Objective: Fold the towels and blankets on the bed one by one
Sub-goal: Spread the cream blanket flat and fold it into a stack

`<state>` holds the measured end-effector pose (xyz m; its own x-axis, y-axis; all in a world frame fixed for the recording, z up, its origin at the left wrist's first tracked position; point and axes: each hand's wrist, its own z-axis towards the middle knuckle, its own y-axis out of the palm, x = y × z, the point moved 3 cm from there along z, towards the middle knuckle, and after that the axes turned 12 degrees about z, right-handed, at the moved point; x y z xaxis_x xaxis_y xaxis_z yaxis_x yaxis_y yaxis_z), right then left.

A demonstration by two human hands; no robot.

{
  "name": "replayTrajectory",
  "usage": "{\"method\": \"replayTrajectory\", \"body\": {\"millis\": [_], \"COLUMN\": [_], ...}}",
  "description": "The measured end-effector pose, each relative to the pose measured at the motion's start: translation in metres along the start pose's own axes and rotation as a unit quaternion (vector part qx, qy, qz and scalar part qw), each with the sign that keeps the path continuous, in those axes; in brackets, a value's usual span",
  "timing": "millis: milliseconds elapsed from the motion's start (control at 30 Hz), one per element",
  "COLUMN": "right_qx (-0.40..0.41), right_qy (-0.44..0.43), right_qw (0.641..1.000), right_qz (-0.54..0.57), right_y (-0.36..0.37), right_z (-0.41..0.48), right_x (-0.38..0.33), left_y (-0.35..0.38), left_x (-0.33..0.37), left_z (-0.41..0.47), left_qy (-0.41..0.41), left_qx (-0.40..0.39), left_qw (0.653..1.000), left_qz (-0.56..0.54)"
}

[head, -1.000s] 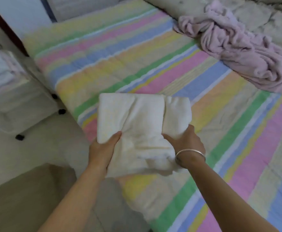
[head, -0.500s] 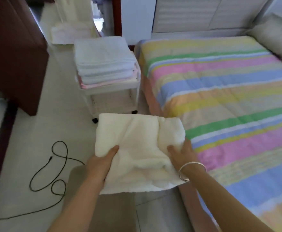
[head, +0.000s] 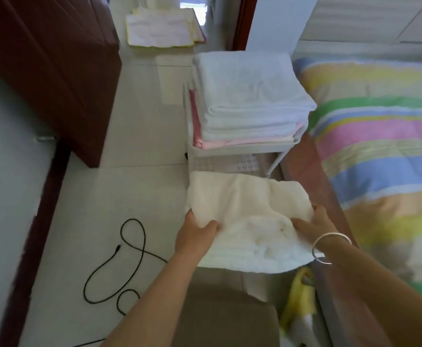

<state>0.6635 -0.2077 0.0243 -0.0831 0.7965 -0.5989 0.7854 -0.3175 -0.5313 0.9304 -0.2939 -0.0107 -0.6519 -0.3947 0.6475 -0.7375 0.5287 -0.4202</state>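
A folded cream towel (head: 245,209) hangs in the air beside the bed, over the floor. My left hand (head: 194,234) grips its near left edge with the thumb on top. My right hand (head: 312,225), with a silver bangle on the wrist, grips the near right edge. Just beyond the towel a stack of folded white and pink towels (head: 250,96) lies on a small white cart (head: 240,149). The bed with the striped pastel cover (head: 380,146) fills the right side.
A dark red wooden cabinet (head: 49,61) stands at the left. A black cable (head: 129,259) loops on the pale tiled floor. Folded cloths (head: 162,28) lie on the floor farther back. A brown cushion (head: 225,316) sits below my arms, a yellow item (head: 300,296) beside it.
My view has swung from the bed to the floor beside it. Both hands have carried the folded cream towel off the bed and closer to the cart with the stack.
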Motion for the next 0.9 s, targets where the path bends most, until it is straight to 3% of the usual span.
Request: {"method": "replayTrajectory", "body": {"millis": [100, 267, 433, 733, 900], "right_qx": [-0.031, -0.101, -0.106, 0.026, 0.07], "right_qy": [-0.045, -0.15, -0.238, -0.31, -0.291], "right_qw": [0.998, 0.976, 0.95, 0.95, 0.954], "right_qz": [-0.035, -0.118, -0.171, 0.037, -0.022], "right_y": [-0.003, 0.017, 0.048, 0.122, 0.141], "right_z": [0.059, 0.148, 0.216, 0.331, 0.388], "right_x": [-0.006, -0.015, -0.035, -0.051, -0.043], "left_y": [0.035, 0.079, 0.092, 0.082, 0.097], "left_x": [0.002, 0.014, 0.027, 0.026, 0.017], "left_z": [0.044, 0.129, 0.204, 0.335, 0.385], "left_qy": [-0.008, -0.008, 0.026, 0.1, 0.122], "left_qx": [0.009, 0.14, 0.243, 0.346, 0.367], "left_qw": [1.0, 0.99, 0.966, 0.932, 0.92], "left_qz": [0.013, 0.03, 0.081, 0.047, 0.065]}}
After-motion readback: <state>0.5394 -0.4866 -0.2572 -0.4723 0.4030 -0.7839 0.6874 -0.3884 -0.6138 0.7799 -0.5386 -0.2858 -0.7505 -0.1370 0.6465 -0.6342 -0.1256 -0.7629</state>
